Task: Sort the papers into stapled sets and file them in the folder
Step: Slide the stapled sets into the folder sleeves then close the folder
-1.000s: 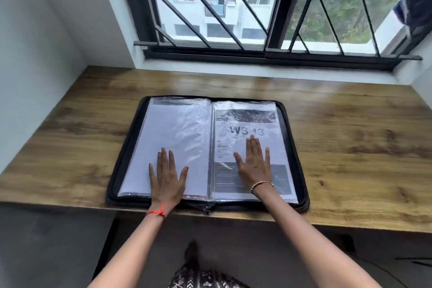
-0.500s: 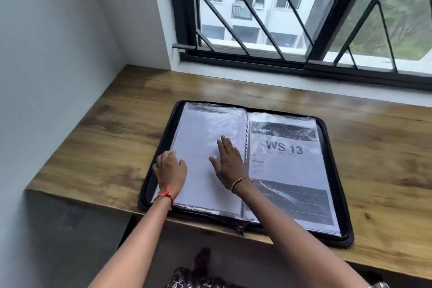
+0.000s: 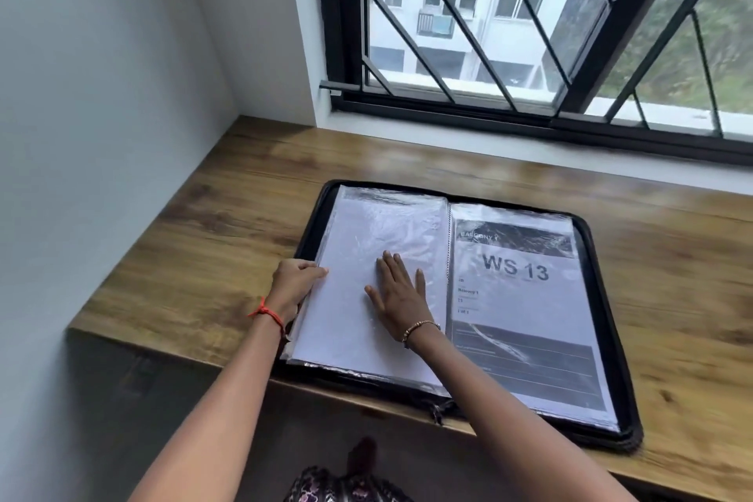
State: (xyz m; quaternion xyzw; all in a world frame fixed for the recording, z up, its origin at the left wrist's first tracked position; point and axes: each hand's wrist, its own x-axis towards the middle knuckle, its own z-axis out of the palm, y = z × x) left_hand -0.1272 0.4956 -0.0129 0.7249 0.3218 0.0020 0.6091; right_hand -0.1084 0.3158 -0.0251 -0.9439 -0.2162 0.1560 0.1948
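Head view: the black zip folder (image 3: 611, 338) lies open on the wooden desk (image 3: 203, 257), near its front edge. The left hand (image 3: 297, 281) pinches the outer edge of the left-hand page (image 3: 354, 338) with curled fingers. The right hand (image 3: 401, 298) lies flat on that page, fingers straight. The "WS 13" sheet (image 3: 525, 298) fills the right side.

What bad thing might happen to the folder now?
1. The left hand pinches the edge of the left page while the right hand presses that page flat. Pulling up now might crease or tear the plastic.
2. The folder lies right at the front edge of the table. A tug toward the person might slide it off.
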